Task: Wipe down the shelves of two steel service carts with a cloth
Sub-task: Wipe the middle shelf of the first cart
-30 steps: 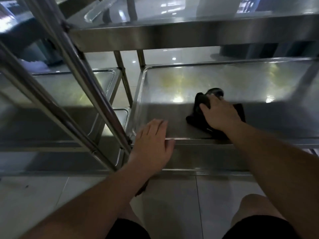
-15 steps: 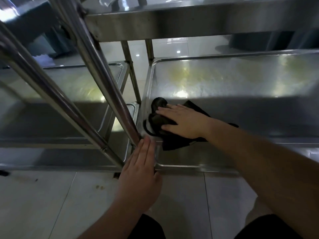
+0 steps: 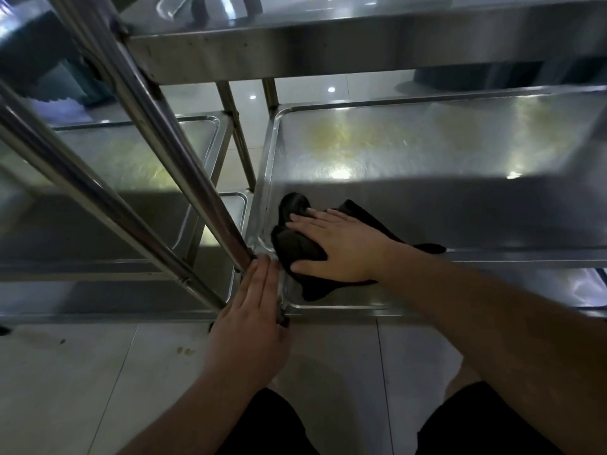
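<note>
A black cloth (image 3: 295,247) lies bunched in the near left corner of the right steel cart's lower shelf (image 3: 427,152). My right hand (image 3: 341,244) presses flat on the cloth, fingers straight and pointing left. My left hand (image 3: 253,310) rests with straight fingers against the shelf's near left corner, at the foot of the slanted corner post (image 3: 170,139). A second steel cart's shelf (image 3: 124,159) stands to the left.
An upper shelf (image 3: 361,44) of the right cart overhangs the work area. Another slanted steel tube (image 3: 82,185) crosses at the left. Pale floor tiles (image 3: 82,372) lie below, and my knees in dark shorts (image 3: 476,421) are at the bottom.
My right hand has slid the cloth left from the shelf's middle into the near left corner. My left hand moved from the shelf's front rim to the corner by the post.
</note>
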Motion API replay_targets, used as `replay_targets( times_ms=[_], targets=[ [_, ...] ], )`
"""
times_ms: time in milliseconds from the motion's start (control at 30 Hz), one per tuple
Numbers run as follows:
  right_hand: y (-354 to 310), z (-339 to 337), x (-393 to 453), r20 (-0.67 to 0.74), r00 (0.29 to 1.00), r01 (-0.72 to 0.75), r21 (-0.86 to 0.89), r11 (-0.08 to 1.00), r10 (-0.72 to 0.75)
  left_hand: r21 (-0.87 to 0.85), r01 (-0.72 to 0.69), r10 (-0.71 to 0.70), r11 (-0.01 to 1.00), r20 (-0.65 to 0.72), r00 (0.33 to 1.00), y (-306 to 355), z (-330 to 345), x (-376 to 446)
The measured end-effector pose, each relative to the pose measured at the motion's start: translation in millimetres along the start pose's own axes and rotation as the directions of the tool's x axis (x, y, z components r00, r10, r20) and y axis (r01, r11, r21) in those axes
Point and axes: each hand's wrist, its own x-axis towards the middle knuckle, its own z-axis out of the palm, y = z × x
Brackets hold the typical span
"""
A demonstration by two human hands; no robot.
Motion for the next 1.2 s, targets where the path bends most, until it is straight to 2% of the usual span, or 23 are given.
replay_targets(
  times_ms=[133, 333, 433, 567, 700, 800, 900, 933, 1100, 1200],
  targets=[
    [35, -3, -48, 0.011, 1.000, -0.017, -0.079, 0.997, 0.018, -0.022, 0.014, -0.013, 1.000, 0.028, 1.000, 0, 2, 2],
    [71, -5, -98, 0.040, 0.986, -0.156, -0.092, 0.984, 0.160, -0.014, -0.017, 0.019, 1.000, 0.126, 0.992, 5, -15, 3],
    [61, -4, -108, 0.037, 0.979, -0.199, -0.027, 0.980, 0.200, 0.029, 0.012, -0.019, 1.000, 0.257, 0.966, 10, -37, 8],
    [44, -15, -133, 0.068, 0.957, -0.290, 0.159, 0.944, 0.283, 0.130, -0.008, -0.046, 0.991, 0.405, 0.913, 24, -66, 21],
    [17, -45, -154, 0.266, 0.868, -0.480, 0.232, 0.846, 0.420, 0.162, -0.011, -0.088, 0.987, 0.589, 0.803, 37, -115, 38],
    [-19, -62, -193, 0.462, 0.786, -0.534, 0.170, 0.828, 0.411, 0.162, 0.046, -0.147, 0.986, 0.700, 0.698, 68, -159, 29],
    [-67, -86, -241, 0.686, 0.623, -0.557, 0.052, 0.829, 0.376, 0.168, -0.025, -0.120, 0.985, 0.794, 0.596, 101, -211, -7],
    [-82, -97, -257, 0.722, 0.591, -0.555, 0.040, 0.831, 0.360, 0.153, -0.045, -0.100, 0.987, 0.810, 0.577, 110, -230, -20],
    [-146, -179, -328, 0.720, 0.574, -0.634, 0.090, 0.768, 0.389, 0.096, -0.023, -0.068, 0.995, 0.837, 0.543, 141, -328, -64],
    [-174, -239, -349, 0.663, 0.605, -0.669, 0.125, 0.732, 0.440, 0.073, 0.004, -0.062, 0.997, 0.812, 0.580, 154, -381, -71]
  ],
)
